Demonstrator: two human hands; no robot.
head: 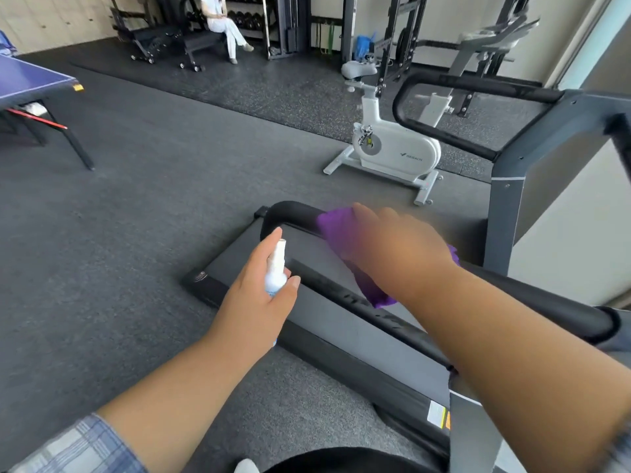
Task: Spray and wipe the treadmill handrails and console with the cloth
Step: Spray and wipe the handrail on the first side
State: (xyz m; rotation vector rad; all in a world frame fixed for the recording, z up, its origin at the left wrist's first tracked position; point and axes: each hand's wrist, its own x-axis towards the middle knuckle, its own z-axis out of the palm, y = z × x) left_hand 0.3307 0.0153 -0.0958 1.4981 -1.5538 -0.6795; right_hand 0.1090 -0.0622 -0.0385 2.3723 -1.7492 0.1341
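Observation:
My right hand (392, 247) lies over a purple cloth (336, 230) wrapped on the near black handrail (290, 213) of the treadmill, close to the rail's curved end. The hand is blurred, and the cloth hangs below it on the rail's inner side. My left hand (263, 295) holds a small white and pale blue spray bottle (276, 268) upright, left of the rail and above the treadmill belt (341, 322). The far handrail (444, 138) loops at the upper right, bare. The console is out of view.
A white exercise bike (392, 148) stands beyond the treadmill. A blue table tennis table (30, 83) is at the left. A person in white (222, 25) sits on a bench by weight racks at the back. Dark rubber floor lies between.

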